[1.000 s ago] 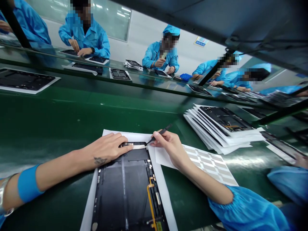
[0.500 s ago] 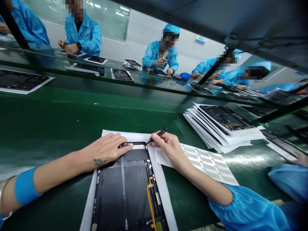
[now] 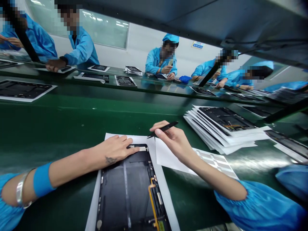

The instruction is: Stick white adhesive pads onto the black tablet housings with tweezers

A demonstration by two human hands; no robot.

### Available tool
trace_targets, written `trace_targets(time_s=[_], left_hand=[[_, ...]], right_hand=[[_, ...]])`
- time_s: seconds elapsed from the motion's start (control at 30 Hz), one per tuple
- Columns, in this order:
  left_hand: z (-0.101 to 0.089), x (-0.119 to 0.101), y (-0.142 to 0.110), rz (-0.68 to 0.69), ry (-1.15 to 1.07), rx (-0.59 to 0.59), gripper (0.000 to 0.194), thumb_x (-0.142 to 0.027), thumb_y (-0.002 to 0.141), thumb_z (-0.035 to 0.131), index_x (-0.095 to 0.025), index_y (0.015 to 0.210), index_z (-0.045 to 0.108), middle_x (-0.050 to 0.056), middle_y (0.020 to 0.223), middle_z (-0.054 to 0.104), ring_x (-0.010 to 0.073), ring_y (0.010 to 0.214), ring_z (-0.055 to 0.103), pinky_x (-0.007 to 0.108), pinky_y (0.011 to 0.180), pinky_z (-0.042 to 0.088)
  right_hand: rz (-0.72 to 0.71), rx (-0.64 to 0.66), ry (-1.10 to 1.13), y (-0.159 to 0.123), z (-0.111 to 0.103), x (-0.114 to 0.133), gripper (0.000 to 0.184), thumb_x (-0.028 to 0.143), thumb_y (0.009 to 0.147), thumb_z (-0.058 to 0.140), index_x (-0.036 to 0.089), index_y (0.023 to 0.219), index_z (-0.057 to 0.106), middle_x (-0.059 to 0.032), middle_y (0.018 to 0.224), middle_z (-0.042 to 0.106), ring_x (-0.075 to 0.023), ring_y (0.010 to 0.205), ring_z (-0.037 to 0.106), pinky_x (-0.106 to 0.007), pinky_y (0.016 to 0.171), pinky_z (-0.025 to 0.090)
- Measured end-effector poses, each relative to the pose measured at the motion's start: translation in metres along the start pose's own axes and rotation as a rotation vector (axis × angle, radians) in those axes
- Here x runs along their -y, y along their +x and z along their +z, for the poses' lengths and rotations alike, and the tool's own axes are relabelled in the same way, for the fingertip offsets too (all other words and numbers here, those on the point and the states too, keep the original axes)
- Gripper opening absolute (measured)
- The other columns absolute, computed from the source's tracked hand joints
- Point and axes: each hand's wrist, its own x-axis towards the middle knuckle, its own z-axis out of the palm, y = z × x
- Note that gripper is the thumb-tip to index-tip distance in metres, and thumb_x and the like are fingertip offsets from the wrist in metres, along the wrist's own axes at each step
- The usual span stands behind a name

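Observation:
A dark tablet housing (image 3: 136, 189), its inner side up, lies on a white paper sheet (image 3: 167, 192) in front of me. My left hand (image 3: 119, 147) rests flat across its far left corner, fingers stretched out. The thumb of that hand touches a pale strip (image 3: 142, 149) near the far edge. In my right hand (image 3: 172, 138) I grip black tweezers (image 3: 169, 126). Their tips are raised a little beyond the far right corner, apart from the housing. An orange flex cable (image 3: 152, 202) runs along the right side of the housing.
Right of the housing lies a sheet with grey rectangles (image 3: 216, 162). Behind it stands a stack of housings and paper (image 3: 223, 128). Co-workers in blue (image 3: 162, 61) sit across the green bench (image 3: 60, 118). A dark shelf (image 3: 180, 19) overhangs the top right.
My right hand has lifted the tweezers from the far right corner, up and away. My left hand stays on the housing. A co-worker at the far left has reached sideways.

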Motion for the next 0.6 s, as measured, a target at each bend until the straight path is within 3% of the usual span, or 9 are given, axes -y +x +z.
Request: trace_targets(time_s=[0.1, 0.2, 0.27, 0.37, 0.43, 0.6], left_hand=[[-0.002, -0.006, 0.011, -0.019, 0.063, 0.006, 0.049, -0.013, 0.098, 0.044, -0.026, 0.145, 0.042, 0.008, 0.098, 0.062, 0.0223, 0.081, 0.063, 0.032, 0.067, 0.049], [0.005, -0.010, 0.008, -0.036, 0.070, -0.027, 0.045, -0.011, 0.096, 0.042, -0.017, 0.140, 0.048, 0.012, 0.097, 0.064, 0.0257, 0.082, 0.066, 0.036, 0.069, 0.052], [0.009, -0.009, -0.001, -0.050, 0.032, -0.039, 0.039, -0.008, 0.093, 0.042, -0.010, 0.130, 0.055, 0.015, 0.100, 0.066, 0.0268, 0.086, 0.067, 0.038, 0.073, 0.054], [0.012, -0.005, -0.018, -0.061, -0.080, -0.078, 0.037, -0.004, 0.090, 0.041, -0.009, 0.122, 0.059, 0.015, 0.117, 0.066, 0.0238, 0.102, 0.066, 0.034, 0.086, 0.055], [0.012, -0.002, -0.026, -0.065, -0.133, -0.109, 0.040, -0.004, 0.089, 0.040, -0.011, 0.124, 0.058, 0.013, 0.125, 0.065, 0.0213, 0.111, 0.064, 0.031, 0.093, 0.054], [0.011, -0.003, -0.026, -0.061, -0.142, -0.110, 0.038, -0.004, 0.087, 0.041, -0.009, 0.120, 0.060, 0.015, 0.124, 0.066, 0.0229, 0.112, 0.065, 0.033, 0.095, 0.054]], right_hand=[[-0.169, 0.155, -0.124, 0.014, 0.003, 0.009, 0.021, 0.031, 0.098, 0.047, 0.021, 0.096, 0.065, -0.0057, 0.092, 0.069, -0.0189, 0.087, 0.064, -0.030, 0.080, 0.049], [-0.310, 0.376, -0.282, 0.024, 0.014, 0.005, 0.018, 0.015, 0.096, 0.045, 0.018, 0.096, 0.063, -0.0061, 0.088, 0.066, -0.0182, 0.082, 0.062, -0.029, 0.074, 0.046], [-0.357, 0.516, -0.393, 0.027, 0.022, 0.001, 0.016, 0.009, 0.092, 0.050, 0.017, 0.088, 0.063, -0.0066, 0.086, 0.063, -0.0182, 0.080, 0.059, -0.029, 0.071, 0.044], [-0.360, 0.690, -0.515, 0.029, 0.032, 0.000, 0.013, 0.006, 0.088, 0.057, 0.015, 0.082, 0.063, -0.0054, 0.086, 0.060, -0.0170, 0.079, 0.057, -0.029, 0.071, 0.039], [-0.367, 0.760, -0.581, 0.029, 0.036, 0.003, 0.012, 0.006, 0.087, 0.057, 0.015, 0.082, 0.063, -0.0052, 0.087, 0.060, -0.0170, 0.080, 0.057, -0.030, 0.072, 0.037], [-0.422, 0.839, -0.755, 0.031, 0.042, 0.016, 0.011, 0.006, 0.087, 0.054, 0.014, 0.087, 0.062, -0.0074, 0.089, 0.060, -0.0179, 0.078, 0.054, -0.032, 0.070, 0.033]])
